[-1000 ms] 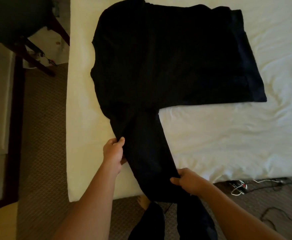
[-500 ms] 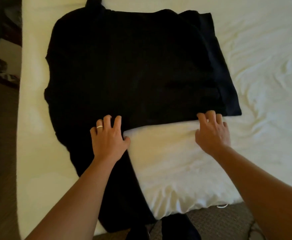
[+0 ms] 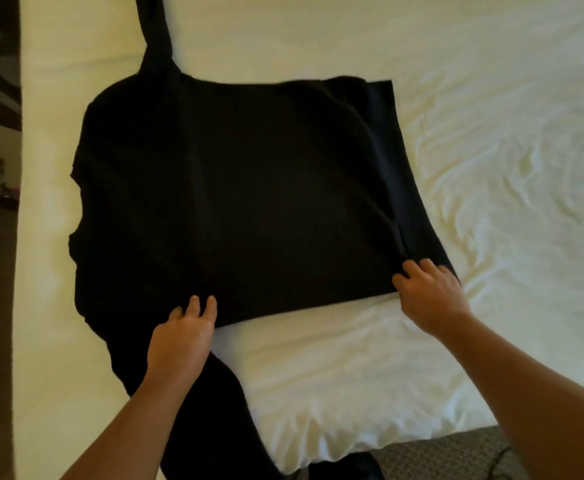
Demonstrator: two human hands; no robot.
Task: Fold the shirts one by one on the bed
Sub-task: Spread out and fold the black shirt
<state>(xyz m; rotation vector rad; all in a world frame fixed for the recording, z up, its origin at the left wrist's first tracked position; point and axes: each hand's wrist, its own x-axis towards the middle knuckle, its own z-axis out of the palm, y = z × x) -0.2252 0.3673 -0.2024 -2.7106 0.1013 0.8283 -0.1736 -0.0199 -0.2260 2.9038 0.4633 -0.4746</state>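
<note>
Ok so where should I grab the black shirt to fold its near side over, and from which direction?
Probably along the near edge of the black shirt, which lies straight and flat on the white bed. Come from the near side, one grip at each end: the left hand sits by the sleeve junction and the right hand at the hem corner, so the edge should lift evenly.

You have one black shirt spread on one bed. Two hands are in view: your left hand and your right hand.
</note>
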